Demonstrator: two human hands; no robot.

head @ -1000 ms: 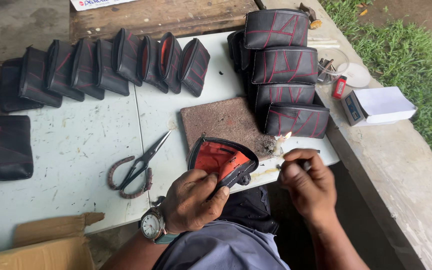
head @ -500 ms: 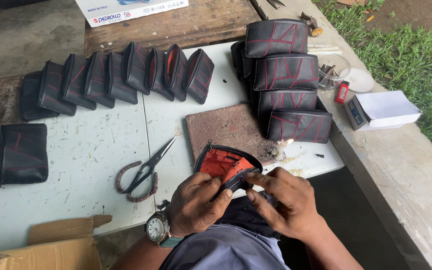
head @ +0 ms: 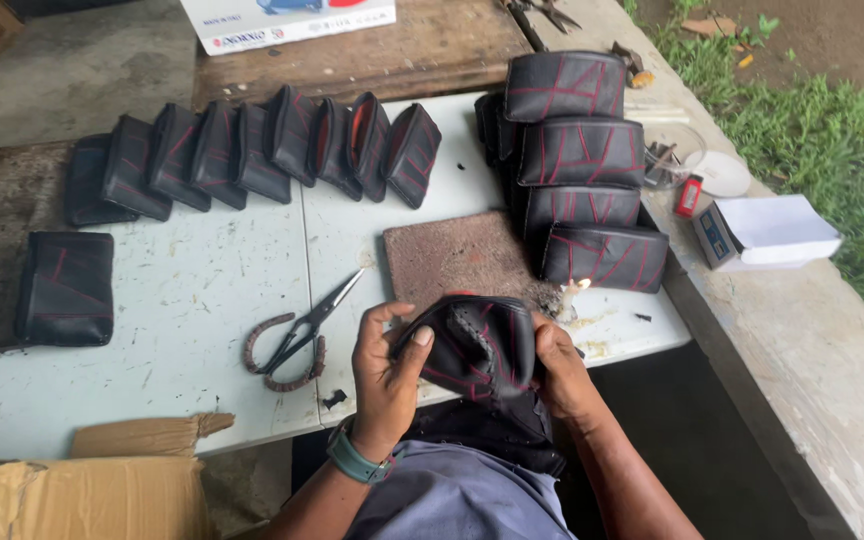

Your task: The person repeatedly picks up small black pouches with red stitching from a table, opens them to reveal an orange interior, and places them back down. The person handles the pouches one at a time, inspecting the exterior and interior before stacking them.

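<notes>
Black pouch with red stitching (head: 474, 345) is held above the near edge of the worktop (head: 182, 330), clasped between the left hand (head: 384, 375) and right hand (head: 557, 365). Both hands grip its side edges. Judged light, soft and pliable; stitched seams offer the firmest hold. A small flame (head: 574, 287) burns just beyond.

Both forearms reach in from below, wrists bent inward. The left hand (head: 384, 372) and right hand (head: 556, 365) face each other, fingers curled in a grip.
</notes>
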